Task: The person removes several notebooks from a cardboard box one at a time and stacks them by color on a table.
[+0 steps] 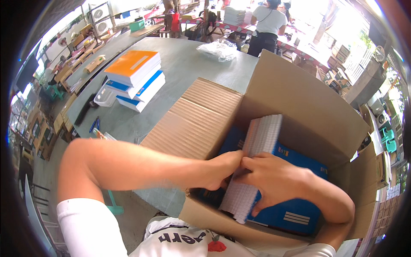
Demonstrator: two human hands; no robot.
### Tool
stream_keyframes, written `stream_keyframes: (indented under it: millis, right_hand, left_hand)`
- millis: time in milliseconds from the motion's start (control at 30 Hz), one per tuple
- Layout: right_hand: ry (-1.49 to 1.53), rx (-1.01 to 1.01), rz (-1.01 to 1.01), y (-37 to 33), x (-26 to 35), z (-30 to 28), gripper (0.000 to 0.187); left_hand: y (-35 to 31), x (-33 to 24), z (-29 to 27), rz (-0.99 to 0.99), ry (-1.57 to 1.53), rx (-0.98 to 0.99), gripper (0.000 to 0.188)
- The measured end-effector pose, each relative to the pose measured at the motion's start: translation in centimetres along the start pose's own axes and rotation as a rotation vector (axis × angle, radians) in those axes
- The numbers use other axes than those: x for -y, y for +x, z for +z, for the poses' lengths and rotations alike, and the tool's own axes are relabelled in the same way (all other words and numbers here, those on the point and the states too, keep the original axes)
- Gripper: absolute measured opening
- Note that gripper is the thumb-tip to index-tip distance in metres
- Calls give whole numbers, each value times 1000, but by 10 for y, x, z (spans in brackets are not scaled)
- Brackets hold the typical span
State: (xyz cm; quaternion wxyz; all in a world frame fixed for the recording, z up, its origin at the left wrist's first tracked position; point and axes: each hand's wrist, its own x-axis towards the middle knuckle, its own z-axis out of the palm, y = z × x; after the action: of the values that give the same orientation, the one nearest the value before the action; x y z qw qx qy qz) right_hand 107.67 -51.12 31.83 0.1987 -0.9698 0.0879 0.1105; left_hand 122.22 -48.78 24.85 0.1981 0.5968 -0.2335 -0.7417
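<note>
An open cardboard box (pixel 299 98) stands before me with blue-covered notebooks (pixel 287 214) lying flat inside. On top of them a stack of notebooks (pixel 264 130) rests on its edge, page edges turned up. My right hand (pixel 274 173) reaches across this stack, its fingers bent over the top and its thumb down the right side. Against the stack's left side, my left hand (pixel 224 169) is curled in, its fingertips mostly hidden. The two hands meet near the middle of the stack.
A pile of orange and blue books (pixel 136 73) sits on the grey table (pixel 175 55), beside a clear plastic tray (pixel 105 96) and blue pens (pixel 95 124). Farther back lies a crumpled plastic bag (pixel 218 50). A person in a white shirt (pixel 269 21) stands beyond the table.
</note>
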Motion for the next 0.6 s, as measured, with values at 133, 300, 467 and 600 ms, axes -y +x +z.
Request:
stream_keyframes:
  millis: [133,300,467,600]
  right_hand:
    - [501,-491,-181,0,-37,-33,46]
    - [837,-645,-105,-18,-12,-70,38]
    - [677,-747,277,-67,-7,-42,50]
    - [1072,-1012,933,-120,-9,14,74]
  left_hand:
    - [-7,1,-2,163,-292,340,72]
    - [-10,7,0,43,241,73,66]
    - [-23,-5,-2,100,217,186,55]
    - [-77,-23,-20,261,86,365,60]
